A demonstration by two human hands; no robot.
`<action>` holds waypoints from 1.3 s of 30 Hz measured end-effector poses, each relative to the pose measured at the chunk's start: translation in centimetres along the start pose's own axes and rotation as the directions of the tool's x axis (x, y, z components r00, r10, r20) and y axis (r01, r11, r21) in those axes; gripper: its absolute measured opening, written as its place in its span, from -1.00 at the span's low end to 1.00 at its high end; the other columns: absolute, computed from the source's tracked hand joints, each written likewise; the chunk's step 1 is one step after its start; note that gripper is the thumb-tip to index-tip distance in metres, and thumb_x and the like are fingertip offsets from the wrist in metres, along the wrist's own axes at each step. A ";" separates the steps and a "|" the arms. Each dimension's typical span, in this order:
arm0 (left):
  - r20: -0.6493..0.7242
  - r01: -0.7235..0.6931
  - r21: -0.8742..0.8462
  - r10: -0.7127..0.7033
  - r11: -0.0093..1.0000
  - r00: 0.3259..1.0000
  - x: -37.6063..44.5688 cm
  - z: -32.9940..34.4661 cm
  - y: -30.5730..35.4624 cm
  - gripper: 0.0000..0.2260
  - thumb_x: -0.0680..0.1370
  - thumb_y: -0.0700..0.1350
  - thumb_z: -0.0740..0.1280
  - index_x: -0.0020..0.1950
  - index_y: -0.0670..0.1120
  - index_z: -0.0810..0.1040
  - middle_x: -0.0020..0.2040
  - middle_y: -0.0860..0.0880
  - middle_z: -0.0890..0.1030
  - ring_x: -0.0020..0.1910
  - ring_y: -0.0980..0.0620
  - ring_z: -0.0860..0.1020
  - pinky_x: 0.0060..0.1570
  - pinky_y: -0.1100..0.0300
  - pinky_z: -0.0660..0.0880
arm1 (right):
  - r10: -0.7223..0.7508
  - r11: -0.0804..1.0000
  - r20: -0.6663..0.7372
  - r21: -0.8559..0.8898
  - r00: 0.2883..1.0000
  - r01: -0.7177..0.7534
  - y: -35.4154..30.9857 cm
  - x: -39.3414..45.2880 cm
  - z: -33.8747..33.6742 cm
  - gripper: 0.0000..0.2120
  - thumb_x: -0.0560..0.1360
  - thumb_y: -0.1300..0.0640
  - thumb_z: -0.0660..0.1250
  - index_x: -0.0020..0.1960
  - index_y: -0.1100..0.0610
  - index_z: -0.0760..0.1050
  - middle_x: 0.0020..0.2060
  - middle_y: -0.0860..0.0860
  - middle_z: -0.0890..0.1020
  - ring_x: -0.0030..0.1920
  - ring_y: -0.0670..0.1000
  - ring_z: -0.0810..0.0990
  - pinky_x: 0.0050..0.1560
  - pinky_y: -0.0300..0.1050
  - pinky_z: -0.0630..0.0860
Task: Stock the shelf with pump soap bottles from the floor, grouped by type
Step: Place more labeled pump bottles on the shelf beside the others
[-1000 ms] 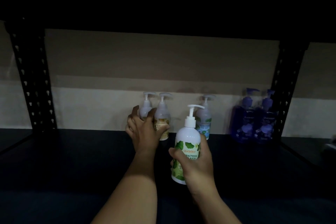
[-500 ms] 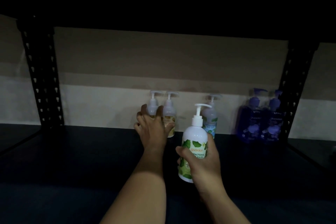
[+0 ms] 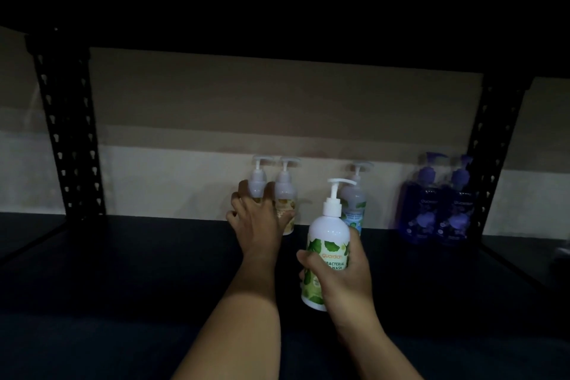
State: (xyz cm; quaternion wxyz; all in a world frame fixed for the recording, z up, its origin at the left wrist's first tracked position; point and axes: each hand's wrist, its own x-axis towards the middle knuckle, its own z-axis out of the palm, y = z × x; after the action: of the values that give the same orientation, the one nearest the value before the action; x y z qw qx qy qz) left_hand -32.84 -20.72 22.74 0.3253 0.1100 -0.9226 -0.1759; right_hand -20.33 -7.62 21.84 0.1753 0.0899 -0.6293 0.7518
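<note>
While left hand (image 3: 257, 222) grips a shelved bottle (image 3: 258, 183) — right hand (image 3: 345, 274) holds the green-leaf bottle (image 3: 327, 251).

A white green-leaf pump bottle (image 3: 327, 251) is held upright, near. Far back on the shelf (image 3: 129, 259) stand two cream bottles (image 3: 285, 194), one blue-label bottle (image 3: 356, 197), and two purple bottles (image 3: 439, 203) at right.
</note>
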 end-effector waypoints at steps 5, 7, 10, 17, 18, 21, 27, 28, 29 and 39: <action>0.006 -0.010 -0.074 0.010 0.997 1.000 0.0 0.4 0.0 -0.31 0.54 0.32 0.37 0.60 0.14 0.25 0.55 -0.22 0.16 0.47 -0.25 0.19 0.36 -0.16 0.30 | 0.006 1.000 0.006 -0.005 1.000 -0.006 0.1 0.1 0.0 -0.55 0.36 0.31 0.59 -0.03 -0.19 0.57 -0.16 0.15 0.69 -0.14 0.27 0.70 -0.12 0.22 0.70; 0.002 -0.008 -0.112 0.008 0.994 1.000 0.1 0.6 -0.1 -0.31 0.53 0.29 0.40 0.59 0.13 0.27 0.55 -0.21 0.14 0.46 -0.25 0.18 0.36 -0.18 0.31 | 0.004 1.000 0.012 -0.005 1.000 -0.004 0.1 0.1 -0.1 -0.56 0.36 0.31 0.58 -0.03 -0.18 0.57 -0.16 0.15 0.69 -0.13 0.26 0.70 -0.11 0.22 0.70; -0.010 -0.008 -0.130 0.007 0.991 1.000 0.2 0.9 -0.1 -0.31 0.52 0.28 0.42 0.58 0.13 0.28 0.56 -0.20 0.13 0.46 -0.25 0.19 0.36 -0.20 0.34 | 0.002 1.000 0.009 -0.013 1.000 -0.002 0.1 0.1 -0.1 -0.56 0.35 0.30 0.59 -0.03 -0.19 0.56 -0.16 0.14 0.69 -0.13 0.26 0.70 -0.12 0.22 0.70; -0.040 -0.018 -0.152 0.012 0.988 0.999 0.4 1.4 -0.2 -0.34 0.51 0.24 0.45 0.55 0.08 0.34 0.53 -0.23 0.16 0.41 -0.27 0.22 0.31 -0.21 0.42 | -0.007 1.000 0.017 -0.016 1.000 0.007 0.0 0.1 -0.1 -0.56 0.36 0.30 0.58 -0.03 -0.19 0.56 -0.17 0.14 0.69 -0.13 0.26 0.70 -0.13 0.21 0.70; -0.048 -0.021 -0.160 0.013 0.987 0.999 0.4 1.5 -0.3 -0.34 0.51 0.23 0.46 0.54 0.08 0.35 0.52 -0.23 0.16 0.40 -0.27 0.22 0.29 -0.21 0.43 | -0.008 1.000 0.017 -0.015 1.000 0.008 0.0 0.1 -0.1 -0.56 0.36 0.31 0.58 -0.03 -0.18 0.56 -0.17 0.14 0.69 -0.14 0.27 0.70 -0.13 0.21 0.69; -0.058 -0.020 -0.171 0.010 0.985 0.998 0.5 1.6 -0.4 -0.33 0.50 0.21 0.48 0.54 0.07 0.36 0.51 -0.24 0.17 0.39 -0.28 0.22 0.28 -0.22 0.44 | -0.009 1.000 0.019 -0.022 1.000 0.010 0.0 0.1 -0.1 -0.57 0.36 0.31 0.58 -0.04 -0.18 0.56 -0.17 0.13 0.69 -0.13 0.27 0.70 -0.13 0.22 0.69; -0.123 -0.029 -0.220 0.002 0.975 0.992 0.5 1.8 -0.9 -0.35 0.49 0.18 0.49 0.53 0.07 0.38 0.54 -0.21 0.12 0.39 -0.24 0.16 0.29 -0.22 0.42 | -0.005 1.000 0.014 -0.023 1.000 0.005 0.0 0.1 0.1 -0.60 0.27 0.18 0.60 -0.04 -0.18 0.56 -0.17 0.13 0.69 -0.13 0.28 0.70 -0.10 0.29 0.69; -0.122 -0.028 -0.223 0.001 0.974 0.993 0.5 1.8 -1.0 -0.35 0.49 0.18 0.50 0.53 0.08 0.38 0.54 -0.20 0.10 0.39 -0.23 0.15 0.30 -0.22 0.41 | -0.005 1.000 0.015 -0.024 1.000 0.005 0.0 0.1 0.1 -0.60 0.23 0.14 0.59 -0.04 -0.18 0.56 -0.17 0.13 0.69 -0.14 0.28 0.70 -0.10 0.29 0.69; -0.116 -0.025 -0.225 -0.001 0.974 0.993 0.6 1.8 -1.1 -0.34 0.49 0.17 0.50 0.53 0.08 0.38 0.54 -0.20 0.10 0.39 -0.22 0.15 0.31 -0.22 0.39 | -0.006 1.000 0.016 -0.024 1.000 0.006 0.0 0.1 0.1 -0.60 0.21 0.11 0.58 -0.04 -0.17 0.55 -0.17 0.13 0.69 -0.14 0.28 0.69 -0.11 0.29 0.69; -0.146 -0.052 -0.256 0.015 0.965 0.989 0.8 2.4 -1.4 -0.35 0.47 0.13 0.52 0.51 0.05 0.41 0.54 -0.20 0.10 0.38 -0.23 0.14 0.28 -0.20 0.45 | -0.013 1.000 0.030 -0.025 0.999 0.014 0.5 0.4 0.0 -0.58 0.20 0.11 0.57 -0.02 -0.16 0.56 -0.17 0.14 0.68 -0.14 0.28 0.69 -0.11 0.24 0.69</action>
State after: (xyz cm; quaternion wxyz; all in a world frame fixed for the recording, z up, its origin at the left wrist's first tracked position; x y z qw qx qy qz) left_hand -34.91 -21.60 20.90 0.4050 0.0631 -0.8677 -0.2813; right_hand -20.92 -7.58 21.56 0.1722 0.1031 -0.6404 0.7414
